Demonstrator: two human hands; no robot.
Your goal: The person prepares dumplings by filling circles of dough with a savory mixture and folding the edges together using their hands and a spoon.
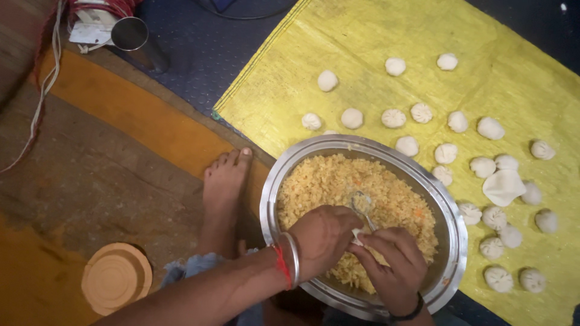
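- a small metal spoon (pixel 363 204) lay tilted over the filling, its bowl loaded, its handle running down between the hands.
- a wide round steel bowl (pixel 454 241) sat on the floor, heaped with yellow crumbly filling (pixel 338 178).
- a white scrap of dough (pixel 357 236) showed between the fingers, mostly hidden.

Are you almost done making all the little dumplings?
Many are done: about two dozen pleated dumplings sit on the yellow sheet. Right now the left hand cups a small wrapper while the right hand works the spoon. Left: the steel bowl still holds plenty of yellow filling, and one flat wrapper waits.
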